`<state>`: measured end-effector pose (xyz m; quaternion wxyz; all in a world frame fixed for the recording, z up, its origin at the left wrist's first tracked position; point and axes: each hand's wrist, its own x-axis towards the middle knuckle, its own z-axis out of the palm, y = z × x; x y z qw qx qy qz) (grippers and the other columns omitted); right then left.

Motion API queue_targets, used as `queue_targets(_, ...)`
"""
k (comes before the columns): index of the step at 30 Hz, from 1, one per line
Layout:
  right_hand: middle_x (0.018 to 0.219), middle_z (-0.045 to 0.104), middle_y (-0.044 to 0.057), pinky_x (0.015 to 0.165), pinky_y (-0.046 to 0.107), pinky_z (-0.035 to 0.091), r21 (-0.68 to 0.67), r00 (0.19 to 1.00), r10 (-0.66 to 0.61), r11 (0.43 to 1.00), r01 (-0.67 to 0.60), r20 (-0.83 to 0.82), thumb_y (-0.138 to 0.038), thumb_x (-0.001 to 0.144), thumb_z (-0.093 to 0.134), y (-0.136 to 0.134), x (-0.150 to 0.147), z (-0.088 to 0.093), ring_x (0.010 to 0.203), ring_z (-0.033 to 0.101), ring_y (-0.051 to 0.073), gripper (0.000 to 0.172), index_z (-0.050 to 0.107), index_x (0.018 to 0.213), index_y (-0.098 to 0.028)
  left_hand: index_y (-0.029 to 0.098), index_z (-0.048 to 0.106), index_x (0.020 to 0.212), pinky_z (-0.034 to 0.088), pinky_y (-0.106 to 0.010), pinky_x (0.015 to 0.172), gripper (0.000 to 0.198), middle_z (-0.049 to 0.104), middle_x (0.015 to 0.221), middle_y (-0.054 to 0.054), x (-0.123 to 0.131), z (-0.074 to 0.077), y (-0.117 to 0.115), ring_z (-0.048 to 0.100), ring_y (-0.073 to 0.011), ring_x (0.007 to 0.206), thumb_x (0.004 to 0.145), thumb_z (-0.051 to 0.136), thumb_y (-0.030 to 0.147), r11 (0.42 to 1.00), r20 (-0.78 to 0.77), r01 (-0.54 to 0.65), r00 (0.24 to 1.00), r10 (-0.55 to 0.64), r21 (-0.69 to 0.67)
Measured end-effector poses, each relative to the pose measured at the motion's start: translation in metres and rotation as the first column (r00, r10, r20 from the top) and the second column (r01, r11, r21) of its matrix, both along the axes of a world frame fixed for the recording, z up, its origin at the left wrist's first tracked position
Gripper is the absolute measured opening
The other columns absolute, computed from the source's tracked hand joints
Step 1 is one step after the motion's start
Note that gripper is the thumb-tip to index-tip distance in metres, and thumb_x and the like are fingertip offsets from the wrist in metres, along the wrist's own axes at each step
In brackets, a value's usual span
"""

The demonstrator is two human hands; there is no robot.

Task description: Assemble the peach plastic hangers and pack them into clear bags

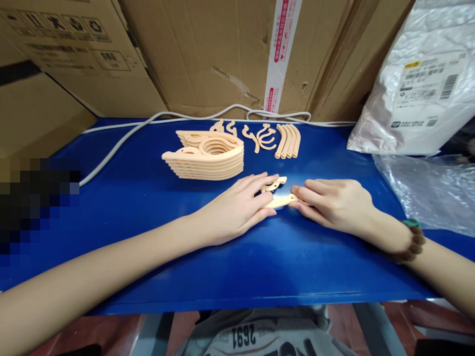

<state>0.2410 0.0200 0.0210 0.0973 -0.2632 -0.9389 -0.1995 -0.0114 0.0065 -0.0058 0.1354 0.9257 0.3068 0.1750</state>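
My left hand (240, 207) is closed over a cream plastic hanger piece (281, 201), low over the blue table. Most of that piece lies hidden under the fingers; its upper prong and one end with a small hole stick out to the right. At this holed end, my right hand (334, 201) pinches a slim cream part, largely covered by the fingertips. Beyond my left hand stands a neat stack of several matching hanger pieces (211, 169). Loose hooks (256, 141) and a row of curved hanger arms (288, 141) lie behind the hands.
The blue table (237, 277) has its front edge close to my body. Cardboard boxes (208, 54) form a wall at the back. A white cable (122, 143) runs along the rear. On the right are a labelled plastic bag (411, 99) and clear plastic wrap (426, 193).
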Motion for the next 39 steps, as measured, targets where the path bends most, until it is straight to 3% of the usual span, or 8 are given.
queue_targets(18,0.06,0.058,-0.001,0.052,0.029,0.026,0.068,0.999,0.042,0.997,-0.041,-0.015,-0.038,0.103,0.04,-0.003,0.0,0.003,0.054,0.052,0.011,0.038,0.064,0.079,-0.02,0.016,0.06,0.103,0.03,-0.051,0.119,0.03,0.033,0.157,-0.014,-0.002,0.001,0.0,0.029,-0.0302,0.146,0.104,0.038,0.036,1.0,-0.012,0.014,1.0,-0.014,-0.008)
queue_targets(26,0.055,0.055,-0.002,0.052,0.027,0.025,-0.158,0.982,0.161,0.972,-0.176,-0.103,-0.044,0.097,0.045,-0.003,-0.003,0.002,0.048,0.047,0.011,0.038,0.059,0.073,-0.019,0.017,0.058,0.101,0.031,-0.051,0.117,0.026,0.038,0.154,-0.015,0.0,0.005,-0.002,0.032,-0.0296,0.145,0.102,0.042,0.037,0.995,0.069,-0.034,0.997,0.041,-0.094)
queue_targets(29,0.053,0.05,-0.002,0.053,0.028,0.026,-0.259,0.968,0.222,0.934,-0.245,-0.117,-0.061,0.095,0.043,-0.008,-0.006,0.002,0.048,0.042,0.012,0.051,0.052,0.065,-0.02,0.018,0.059,0.11,0.033,-0.045,0.117,0.021,0.043,0.15,-0.014,0.0,0.006,-0.002,0.035,-0.0246,0.143,0.098,0.042,0.023,0.987,0.133,-0.073,0.987,0.092,-0.142)
queue_targets(33,0.056,0.047,-0.002,0.058,0.03,0.027,-0.337,0.961,0.239,0.901,-0.273,-0.139,-0.075,0.09,0.033,-0.011,-0.011,0.002,0.054,0.039,0.014,0.063,0.048,0.061,-0.021,0.018,0.059,0.118,0.036,-0.042,0.116,0.029,0.045,0.147,-0.013,0.0,0.005,0.0,0.041,-0.0228,0.14,0.093,0.046,0.014,0.98,0.193,-0.088,0.974,0.122,-0.178)
queue_targets(39,0.067,0.052,0.002,0.076,0.035,0.033,-0.391,0.956,0.249,0.873,-0.292,-0.158,-0.074,0.09,0.036,-0.01,-0.015,0.0,0.069,0.044,0.017,0.063,0.052,0.064,-0.019,0.02,0.059,0.121,0.048,-0.036,0.106,0.027,0.047,0.144,-0.011,-0.002,-0.002,0.007,0.046,-0.0224,0.136,0.095,0.055,0.028,0.968,0.253,-0.112,0.953,0.169,-0.225)
